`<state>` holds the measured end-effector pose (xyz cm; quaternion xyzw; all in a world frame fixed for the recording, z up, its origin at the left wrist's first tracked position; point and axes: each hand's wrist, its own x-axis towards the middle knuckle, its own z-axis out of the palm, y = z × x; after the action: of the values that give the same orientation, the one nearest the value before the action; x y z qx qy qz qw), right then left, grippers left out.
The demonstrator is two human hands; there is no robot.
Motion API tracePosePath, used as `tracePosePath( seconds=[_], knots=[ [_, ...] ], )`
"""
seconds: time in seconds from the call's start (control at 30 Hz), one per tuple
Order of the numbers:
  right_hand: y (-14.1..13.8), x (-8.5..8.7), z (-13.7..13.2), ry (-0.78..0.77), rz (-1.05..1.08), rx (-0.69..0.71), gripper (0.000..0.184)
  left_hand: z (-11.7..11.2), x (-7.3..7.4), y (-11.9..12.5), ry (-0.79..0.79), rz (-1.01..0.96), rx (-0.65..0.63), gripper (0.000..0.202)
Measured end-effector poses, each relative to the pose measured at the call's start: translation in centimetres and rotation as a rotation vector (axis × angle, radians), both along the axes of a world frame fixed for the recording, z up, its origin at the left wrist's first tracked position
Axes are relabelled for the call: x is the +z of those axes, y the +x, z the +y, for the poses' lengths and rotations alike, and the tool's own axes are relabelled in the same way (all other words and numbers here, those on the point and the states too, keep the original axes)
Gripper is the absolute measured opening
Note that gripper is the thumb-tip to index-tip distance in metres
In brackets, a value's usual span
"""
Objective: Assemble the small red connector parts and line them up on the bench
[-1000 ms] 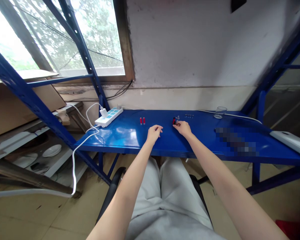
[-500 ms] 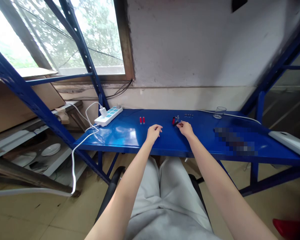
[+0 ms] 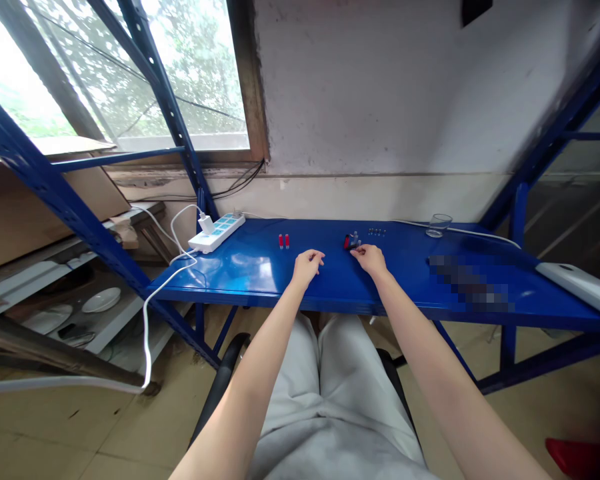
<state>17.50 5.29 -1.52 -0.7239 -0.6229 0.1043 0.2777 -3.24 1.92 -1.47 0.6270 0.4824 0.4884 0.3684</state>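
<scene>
Red piece (image 3: pixel 347 242), long axis roughly twelve-to-six; ten o'clock of right hand (image 3: pixel 370 257) (pinched, hold unclear). Left hand (image 3: pixel 307 266): half-curled, hold unclear.

Through my feed I see a plug (image 3: pixel 207 225) in a power strip (image 3: pixel 222 232), a glass (image 3: pixel 438 225) beside a white cord (image 3: pixel 485 233), a carton (image 3: pixel 25 217) at far left, a plate (image 3: pixel 101 300) lower down, and a window (image 3: pixel 207 73).
</scene>
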Motion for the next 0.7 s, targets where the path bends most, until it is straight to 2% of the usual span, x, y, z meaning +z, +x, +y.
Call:
tracePosePath(
  seconds=[0.27, 0.7],
  knots=[
    [-0.3, 0.8, -0.7, -0.019, -0.159, -0.070, 0.032, -0.1, 0.1, 0.1, 0.001, 0.001, -0.002, 0.023],
    [0.1, 0.7, -1.1, -0.030, -0.139, -0.106, 0.031, 0.0, 0.0, 0.1, 0.012, 0.006, -0.009, 0.023]
  ],
)
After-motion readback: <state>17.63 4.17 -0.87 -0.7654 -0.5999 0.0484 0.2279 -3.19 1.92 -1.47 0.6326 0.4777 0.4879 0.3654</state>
